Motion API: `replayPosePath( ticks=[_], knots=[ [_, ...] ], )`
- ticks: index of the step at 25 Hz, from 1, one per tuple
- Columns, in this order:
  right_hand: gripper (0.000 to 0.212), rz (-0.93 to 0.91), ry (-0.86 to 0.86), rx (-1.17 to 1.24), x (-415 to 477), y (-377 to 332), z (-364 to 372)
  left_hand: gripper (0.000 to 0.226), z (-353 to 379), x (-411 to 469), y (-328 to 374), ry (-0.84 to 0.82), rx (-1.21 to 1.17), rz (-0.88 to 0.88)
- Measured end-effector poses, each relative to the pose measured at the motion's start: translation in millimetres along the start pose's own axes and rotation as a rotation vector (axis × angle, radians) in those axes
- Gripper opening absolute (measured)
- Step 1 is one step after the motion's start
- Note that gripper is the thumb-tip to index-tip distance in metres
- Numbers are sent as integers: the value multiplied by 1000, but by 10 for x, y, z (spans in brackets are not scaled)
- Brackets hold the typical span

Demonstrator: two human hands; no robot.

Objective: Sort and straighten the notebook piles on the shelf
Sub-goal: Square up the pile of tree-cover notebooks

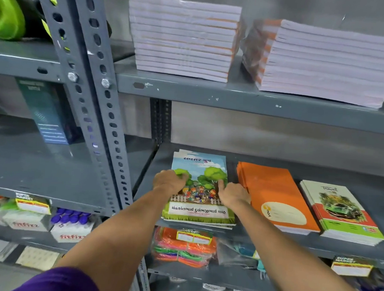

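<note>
grey shelf [212,97]; both hands on notebook pile [199,211], orange pile [271,190] perhaps reading "you".

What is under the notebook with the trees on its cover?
Under the tree-cover notebook lie more notebooks of the same pile; their edges show at the back and front. Their covers are hidden. The left hand and right hand rest on top.
</note>
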State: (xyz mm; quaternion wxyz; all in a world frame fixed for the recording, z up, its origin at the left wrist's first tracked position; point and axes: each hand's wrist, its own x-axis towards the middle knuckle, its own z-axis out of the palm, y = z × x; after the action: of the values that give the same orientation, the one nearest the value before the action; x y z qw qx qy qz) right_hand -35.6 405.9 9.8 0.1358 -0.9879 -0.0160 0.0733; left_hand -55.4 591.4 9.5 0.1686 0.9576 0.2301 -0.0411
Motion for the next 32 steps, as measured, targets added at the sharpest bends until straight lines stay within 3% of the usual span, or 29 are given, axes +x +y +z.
replayPosePath(
  ticks=[4,7,9,12,20,26,29,32],
  knots=[
    [81,-77,-216,33,-2,146,-88,94,-104,127,-167,-238,-69,160],
    [126,-134,-477,18,-88,187,-232,140,-216,105,-174,-583,-73,229],
    [145,-170,-556,-63,-163,172,-200,159,-206,4,-147,-655,130,225],
    [156,-199,-474,-153,-212,156,-45,166,-74,-134,-100,-588,333,270],
    [141,-234,-384,-206,-261,165,28,158,-90,-100,-254,-456,138,370],
    [139,-247,-385,-225,-243,176,18,162,1,-219,-224,-426,164,341],
    [135,-244,-372,-200,-235,163,7,152,-10,-231,-214,-355,149,344],
    [124,-251,-334,-164,-226,160,16,127,-42,-189,-256,-278,89,338]
  ],
)
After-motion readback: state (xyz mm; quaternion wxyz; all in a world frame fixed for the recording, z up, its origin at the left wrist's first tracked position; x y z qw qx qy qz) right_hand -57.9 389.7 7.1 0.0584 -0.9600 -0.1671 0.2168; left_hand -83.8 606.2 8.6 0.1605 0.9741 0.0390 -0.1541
